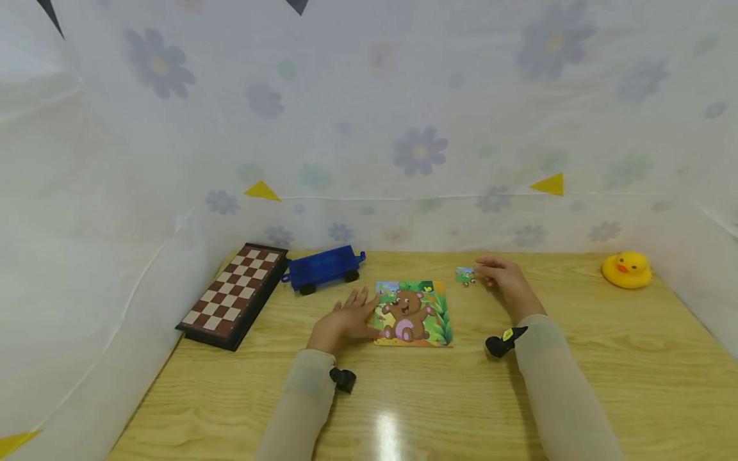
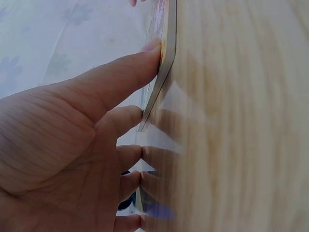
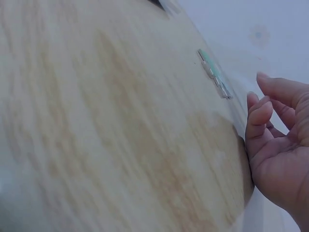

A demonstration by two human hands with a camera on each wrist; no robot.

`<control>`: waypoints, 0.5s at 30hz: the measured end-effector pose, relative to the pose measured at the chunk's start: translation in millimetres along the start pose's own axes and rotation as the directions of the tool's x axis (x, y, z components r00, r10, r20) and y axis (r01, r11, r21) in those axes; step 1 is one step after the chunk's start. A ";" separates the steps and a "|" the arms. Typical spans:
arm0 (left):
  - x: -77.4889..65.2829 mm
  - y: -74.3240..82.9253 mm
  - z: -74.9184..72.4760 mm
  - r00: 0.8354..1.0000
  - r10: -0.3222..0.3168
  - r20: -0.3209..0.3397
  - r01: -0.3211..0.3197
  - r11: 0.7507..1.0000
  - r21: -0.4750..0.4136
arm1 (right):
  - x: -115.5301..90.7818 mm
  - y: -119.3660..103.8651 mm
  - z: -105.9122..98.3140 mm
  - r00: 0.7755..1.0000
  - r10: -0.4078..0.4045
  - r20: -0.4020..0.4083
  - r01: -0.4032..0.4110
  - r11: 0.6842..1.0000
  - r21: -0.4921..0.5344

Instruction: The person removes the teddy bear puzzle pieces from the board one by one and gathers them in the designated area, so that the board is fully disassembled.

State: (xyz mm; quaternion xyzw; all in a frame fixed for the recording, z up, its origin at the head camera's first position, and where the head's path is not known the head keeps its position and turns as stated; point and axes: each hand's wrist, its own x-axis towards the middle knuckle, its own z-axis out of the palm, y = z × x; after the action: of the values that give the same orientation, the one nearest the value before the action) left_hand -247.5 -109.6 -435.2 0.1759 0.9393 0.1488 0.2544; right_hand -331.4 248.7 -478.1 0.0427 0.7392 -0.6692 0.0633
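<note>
Near the middle of the far half of the table (image 1: 450,397), a square bear puzzle (image 1: 406,314) lies flat, its near side roughly parallel to the table's far edge. At its left side rests the left hand (image 1: 348,320), palm down with the fingers spread wide; the thumb touches the puzzle's side close to the near left corner, the index finger reaches its side farther back, and other fingertips touch the tabletop.

Closer to the table's far edge and right of the puzzle lies a small jigsaw piece (image 1: 465,274), blue and green. Just beside it, on its right, is the right hand (image 1: 507,282), its fingers loosely bent and the thumb apart from them, gripping nothing; the right wrist view shows a gap between the fingertips and the piece.

Along the table's left edge, by the far left corner, a brown-and-cream checkered board (image 1: 233,294) lies at a slant. Just beside it, near the far edge, stands a blue toy wagon (image 1: 324,269) with 2 dark wheels showing. By the far right corner sits a yellow duck (image 1: 627,270), well apart from the right hand.
</note>
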 end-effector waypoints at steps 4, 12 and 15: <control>-0.2 0.0 -1.0 1.000 0.003 -0.002 -0.003 1.000 -0.006 | -1.7 -0.4 1.7 1.000 0.010 0.023 -0.011 0.998 0.062; -0.8 1.4 -3.4 1.000 -0.007 0.005 0.007 1.000 -0.006 | -10.3 -1.6 15.6 0.994 0.017 0.106 -0.023 0.998 0.051; -0.2 1.5 -3.3 1.000 -0.009 0.009 0.009 1.000 -0.010 | -13.1 -4.8 23.8 0.992 0.013 0.129 -0.012 1.000 -0.006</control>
State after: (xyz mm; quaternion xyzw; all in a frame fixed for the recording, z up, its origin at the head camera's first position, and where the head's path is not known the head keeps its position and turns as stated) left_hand -248.6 -108.9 -431.8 0.1712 0.9381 0.1516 0.2600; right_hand -318.3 224.8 -473.7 0.0038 0.7350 -0.6682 0.1152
